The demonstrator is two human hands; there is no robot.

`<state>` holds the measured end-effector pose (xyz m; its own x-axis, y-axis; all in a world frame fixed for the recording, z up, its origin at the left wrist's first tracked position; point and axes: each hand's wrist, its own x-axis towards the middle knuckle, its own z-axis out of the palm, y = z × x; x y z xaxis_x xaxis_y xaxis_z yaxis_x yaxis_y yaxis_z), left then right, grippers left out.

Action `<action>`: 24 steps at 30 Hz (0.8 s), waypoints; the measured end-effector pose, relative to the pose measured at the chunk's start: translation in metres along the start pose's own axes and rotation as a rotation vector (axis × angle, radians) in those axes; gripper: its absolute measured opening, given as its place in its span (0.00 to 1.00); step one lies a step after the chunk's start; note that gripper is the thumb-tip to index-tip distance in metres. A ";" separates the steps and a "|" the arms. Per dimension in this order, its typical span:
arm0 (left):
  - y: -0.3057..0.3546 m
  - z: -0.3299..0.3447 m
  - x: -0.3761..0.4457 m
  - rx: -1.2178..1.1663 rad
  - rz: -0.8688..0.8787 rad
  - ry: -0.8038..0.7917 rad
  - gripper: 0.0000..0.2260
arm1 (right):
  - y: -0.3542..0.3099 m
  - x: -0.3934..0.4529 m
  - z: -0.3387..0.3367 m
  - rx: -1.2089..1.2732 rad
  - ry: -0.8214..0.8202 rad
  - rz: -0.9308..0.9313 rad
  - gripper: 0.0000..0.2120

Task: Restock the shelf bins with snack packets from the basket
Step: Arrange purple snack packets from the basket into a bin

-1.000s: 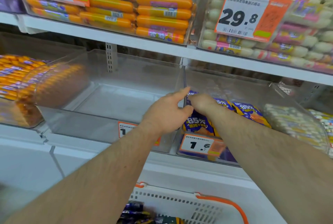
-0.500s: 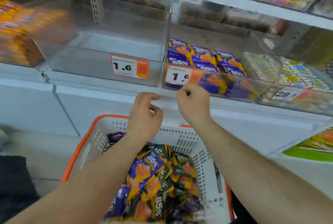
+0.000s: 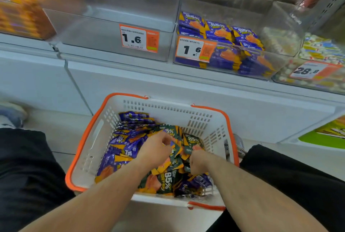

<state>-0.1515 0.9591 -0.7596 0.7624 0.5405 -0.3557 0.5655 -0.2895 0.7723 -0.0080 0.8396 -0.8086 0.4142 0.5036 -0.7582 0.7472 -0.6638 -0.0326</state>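
Reaching down in the head view, both hands are buried in the white slotted plastic basket with orange rim [image 3: 89, 138], which is heaped with purple and dark green foil snack packets [image 3: 164, 179]. The left hand [image 3: 155, 149] curls onto a green packet; the right hand [image 3: 197, 162] looks fisted among packets, though its catch is hidden. Above, the clear right-hand shelf bin [image 3: 233, 52] holds rows of purple packets, while the clear middle bin [image 3: 112, 32] stands bare, so much restocking remains.
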 end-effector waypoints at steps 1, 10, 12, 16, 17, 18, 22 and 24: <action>-0.001 0.001 -0.001 0.010 -0.008 0.001 0.10 | -0.002 0.000 0.003 -0.048 -0.024 -0.018 0.10; -0.014 0.014 0.005 -0.057 -0.113 -0.078 0.08 | -0.009 -0.004 -0.005 -0.109 0.060 0.026 0.08; -0.014 0.014 0.007 -0.237 -0.240 -0.087 0.08 | -0.009 -0.007 -0.020 -0.013 0.105 0.064 0.12; -0.006 0.012 0.004 -0.639 -0.571 -0.126 0.11 | -0.019 -0.011 -0.055 0.108 0.172 0.006 0.15; -0.006 0.012 0.004 -0.683 -0.617 -0.161 0.14 | -0.024 -0.014 -0.063 0.139 0.187 -0.029 0.14; -0.007 0.012 0.004 -0.725 -0.661 -0.203 0.19 | -0.029 -0.016 -0.069 0.167 0.207 -0.070 0.13; -0.012 0.011 0.013 -1.021 -0.708 -0.255 0.27 | -0.056 -0.032 -0.081 0.209 0.290 -0.286 0.07; -0.013 0.007 0.016 -1.137 -0.645 -0.135 0.15 | -0.067 -0.043 -0.085 0.219 0.282 -0.377 0.05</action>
<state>-0.1449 0.9660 -0.7788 0.5196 0.2287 -0.8232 0.3090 0.8480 0.4306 -0.0321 0.9093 -0.7183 0.2841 0.8393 -0.4636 0.7575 -0.4929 -0.4281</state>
